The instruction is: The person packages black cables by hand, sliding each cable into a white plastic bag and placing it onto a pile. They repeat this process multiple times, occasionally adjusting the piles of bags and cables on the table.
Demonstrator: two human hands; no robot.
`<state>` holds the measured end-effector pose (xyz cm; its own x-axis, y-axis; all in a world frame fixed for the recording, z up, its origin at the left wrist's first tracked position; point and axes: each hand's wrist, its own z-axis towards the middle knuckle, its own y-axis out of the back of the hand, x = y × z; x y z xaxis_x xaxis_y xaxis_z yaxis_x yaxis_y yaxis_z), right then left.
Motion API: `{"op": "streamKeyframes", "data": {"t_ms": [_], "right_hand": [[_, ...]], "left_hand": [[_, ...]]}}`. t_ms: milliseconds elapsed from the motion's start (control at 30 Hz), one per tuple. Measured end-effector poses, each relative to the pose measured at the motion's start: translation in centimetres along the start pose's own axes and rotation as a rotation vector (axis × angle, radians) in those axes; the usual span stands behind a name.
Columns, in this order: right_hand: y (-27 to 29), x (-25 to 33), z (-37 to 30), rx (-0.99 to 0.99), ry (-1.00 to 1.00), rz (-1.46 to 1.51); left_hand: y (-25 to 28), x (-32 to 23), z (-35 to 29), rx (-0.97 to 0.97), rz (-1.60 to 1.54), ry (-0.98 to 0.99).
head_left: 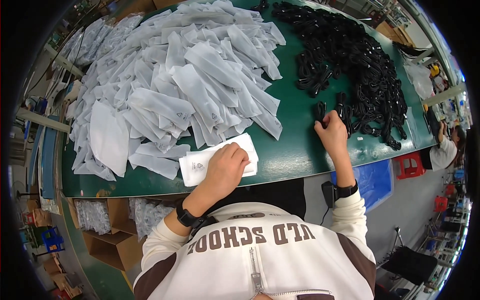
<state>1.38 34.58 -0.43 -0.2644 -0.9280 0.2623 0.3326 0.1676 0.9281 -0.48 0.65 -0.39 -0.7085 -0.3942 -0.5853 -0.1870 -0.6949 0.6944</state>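
Observation:
Close to the table's front edge lies a stack of flat white plastic bags (193, 169). My left hand (225, 167) is on top of it, thumb and fingers closed in a pinch on the upper bag; the fingertips are partly hidden. To the right, my right hand (332, 132) pinches a coiled black cable (320, 109) at its near end, and the cable lies against the tabletop. Just beside that hand is another coiled black cable (343, 111). A large heap of filled, frosted white bags (200, 75) spreads across the left and middle of the table.
A big pile of coiled black cables (370, 75) covers the right side of the green table (292, 150). Cardboard boxes (112, 250) with clear bags stand below at left. A blue sheet (375, 182) and a red stool (411, 165) are at right, near another person (445, 150).

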Motion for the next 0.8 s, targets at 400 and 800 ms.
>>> {"op": "streamKeyframes", "data": {"t_ms": [400,800], "right_hand": [[3.2,8.9,-8.0,0.438,-0.019,1.131],[2.2,9.6,-7.8,0.735,-0.074,1.05]], "left_hand": [[0.7,-0.2,-0.2,-0.008,-0.343,0.289],[1.4,-1.3,0.8,0.008,-0.293,-0.029]]}}
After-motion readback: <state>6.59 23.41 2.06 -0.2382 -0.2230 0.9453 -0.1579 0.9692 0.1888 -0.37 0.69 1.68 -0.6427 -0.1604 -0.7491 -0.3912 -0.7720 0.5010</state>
